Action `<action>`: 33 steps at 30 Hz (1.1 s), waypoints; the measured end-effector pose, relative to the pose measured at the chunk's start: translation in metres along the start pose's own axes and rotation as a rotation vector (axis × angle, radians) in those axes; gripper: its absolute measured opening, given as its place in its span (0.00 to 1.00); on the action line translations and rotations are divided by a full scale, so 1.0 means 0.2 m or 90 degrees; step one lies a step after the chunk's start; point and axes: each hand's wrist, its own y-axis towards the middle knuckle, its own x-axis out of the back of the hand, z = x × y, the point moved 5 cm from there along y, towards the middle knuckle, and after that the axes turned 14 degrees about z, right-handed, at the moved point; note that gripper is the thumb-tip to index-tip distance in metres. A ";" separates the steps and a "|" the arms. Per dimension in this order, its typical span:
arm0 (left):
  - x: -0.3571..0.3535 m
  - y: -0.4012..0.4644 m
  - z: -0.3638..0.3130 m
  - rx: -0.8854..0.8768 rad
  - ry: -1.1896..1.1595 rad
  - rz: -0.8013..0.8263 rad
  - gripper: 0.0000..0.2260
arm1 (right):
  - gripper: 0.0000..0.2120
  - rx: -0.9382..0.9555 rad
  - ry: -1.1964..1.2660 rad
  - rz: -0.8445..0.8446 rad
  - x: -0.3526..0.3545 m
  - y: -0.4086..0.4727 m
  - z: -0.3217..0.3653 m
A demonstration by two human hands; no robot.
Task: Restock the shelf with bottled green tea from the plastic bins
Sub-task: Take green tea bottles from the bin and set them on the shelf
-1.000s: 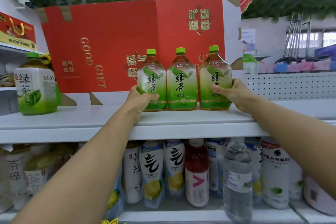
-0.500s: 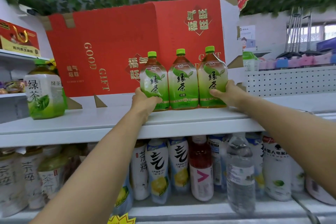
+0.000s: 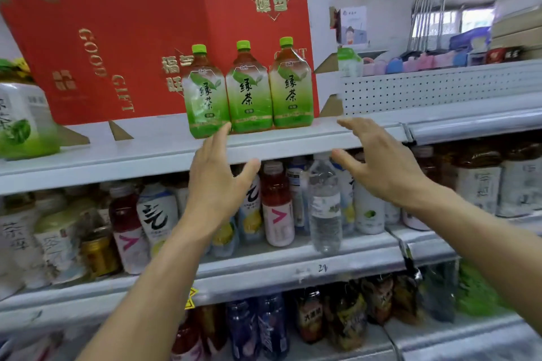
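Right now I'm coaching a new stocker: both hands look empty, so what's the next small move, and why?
Probably reach back down to the bins for more tea. The left hand and right hand are open and hold nothing, the three green tea bottles stand upright in a row, and bare top shelf remains to their left.

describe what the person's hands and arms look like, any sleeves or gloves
Both arms are bare to the frame's edge, no sleeves in view. The left hand and right hand wear no gloves, and no rings, watch or bands show on the wrists.
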 end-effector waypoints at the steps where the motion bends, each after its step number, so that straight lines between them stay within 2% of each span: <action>1: -0.05 -0.09 -0.04 -0.016 -0.001 -0.004 0.33 | 0.28 0.014 -0.013 -0.019 0.00 -0.10 -0.01; 5: -0.32 -0.38 -0.25 -0.078 0.001 0.011 0.33 | 0.33 0.016 -0.029 -0.033 0.00 -0.45 -0.16; 10: -0.76 -0.63 -0.59 -0.100 0.051 0.087 0.33 | 0.31 -0.003 -0.079 0.004 0.10 -0.94 -0.48; 15: -1.25 -0.87 -1.02 -0.084 0.046 0.165 0.32 | 0.31 -0.072 -0.106 0.080 0.29 -1.48 -0.93; 22: -1.99 -1.14 -1.57 -0.131 0.069 0.295 0.30 | 0.25 -0.196 -0.151 0.208 0.47 -2.16 -1.64; 29: -2.62 -1.21 -1.94 -0.136 0.065 0.458 0.28 | 0.28 -0.350 -0.137 0.282 0.58 -2.54 -2.19; 33: -3.00 -1.18 -2.08 -0.118 0.059 0.525 0.27 | 0.29 -0.392 -0.127 0.325 0.58 -2.63 -2.55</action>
